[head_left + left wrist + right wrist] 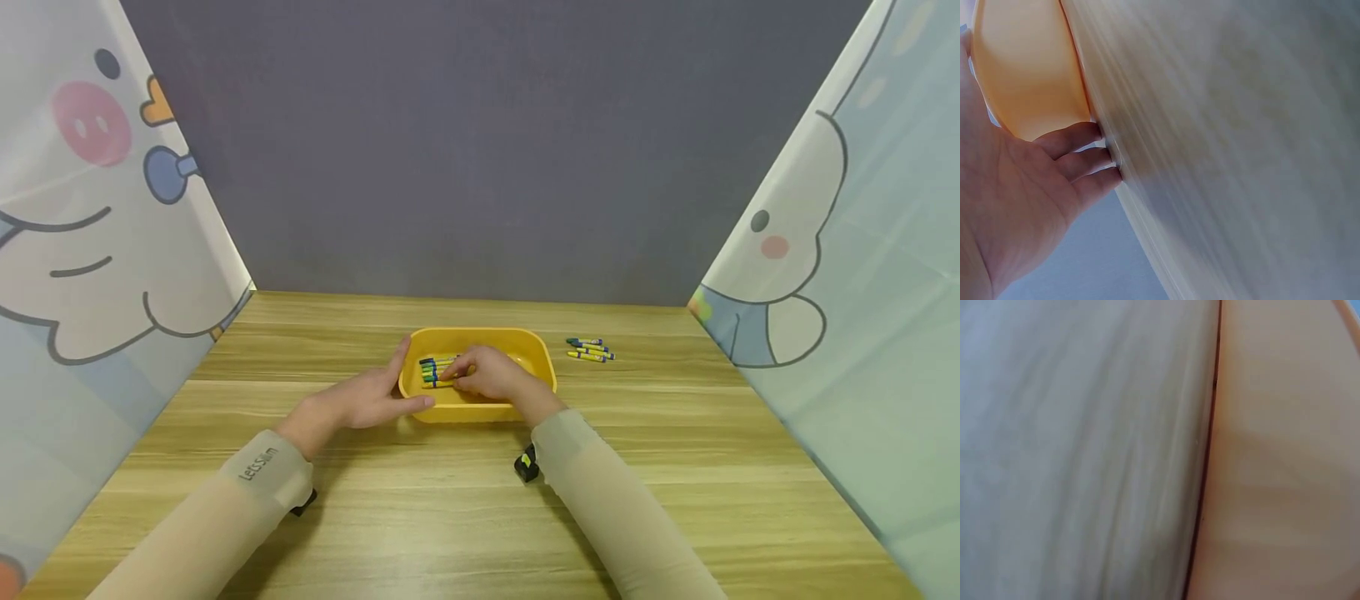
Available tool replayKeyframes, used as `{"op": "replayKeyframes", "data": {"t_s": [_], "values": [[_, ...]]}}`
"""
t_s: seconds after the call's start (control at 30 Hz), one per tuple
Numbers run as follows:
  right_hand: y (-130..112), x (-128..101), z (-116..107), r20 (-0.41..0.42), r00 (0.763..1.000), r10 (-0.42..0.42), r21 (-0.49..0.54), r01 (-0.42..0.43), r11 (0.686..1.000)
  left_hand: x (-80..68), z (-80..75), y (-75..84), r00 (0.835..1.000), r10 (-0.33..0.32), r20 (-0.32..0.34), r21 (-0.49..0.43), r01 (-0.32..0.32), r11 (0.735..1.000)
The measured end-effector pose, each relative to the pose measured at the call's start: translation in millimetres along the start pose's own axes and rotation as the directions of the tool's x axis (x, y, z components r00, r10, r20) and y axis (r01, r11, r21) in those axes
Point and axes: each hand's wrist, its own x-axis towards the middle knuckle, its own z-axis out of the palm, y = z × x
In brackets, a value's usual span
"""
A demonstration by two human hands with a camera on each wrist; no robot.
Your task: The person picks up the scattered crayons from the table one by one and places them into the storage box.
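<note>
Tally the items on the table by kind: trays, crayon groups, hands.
Yellow tray: 1
Crayon groups: 2, one in the tray, one loose on the table to its right; single crayons too small to count
Hands: 2, left hand against the tray's side, right hand inside on the crayons
Total: 5

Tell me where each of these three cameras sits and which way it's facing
Head: worn on the head, looks forward and down at the table; both forearms, left hand against the yellow tray, right hand on crayons inside.
Left wrist: at the palm, shows fingers, tray wall, blurred wood.
Right wrist: close, blurred; no hand visible.
All share the tray.
</note>
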Motion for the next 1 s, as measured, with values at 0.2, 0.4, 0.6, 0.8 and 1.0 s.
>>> {"op": "replayKeyframes", "data": {"t_s": [0.2,0.4,0.6,0.8,1.0], "values": [[-2,2,1,-0.005,1.000,0.008,-0.034,-0.008,0.999,-0.5,0.0,-0.9,1.000,-0.006,0.001,0.001,0.006,1.000],[-3,2,0,-0.015,1.000,0.003,0.017,-0.003,1.000,-0.4,0.2,-1.3,1.000,-0.001,-0.003,0.002,0.001,1.000],[-5,-1,-8,-0.054,0.998,-0.023,0.049,0.026,0.998,0.4,-0.6,-1.5,1.000,0.003,-0.002,0.011,-0.003,1.000],[-4,-9,-33,-0.122,0.989,-0.082,0.061,0.090,0.994,0.1,-1.5,0.6,1.000,0.010,0.008,0.013,-0.010,1.000],[15,-29,-69,-0.191,0.981,-0.033,0.069,0.047,0.996,-0.2,-3.0,1.7,1.000,-0.001,0.018,0.003,0.001,1.000]]}}
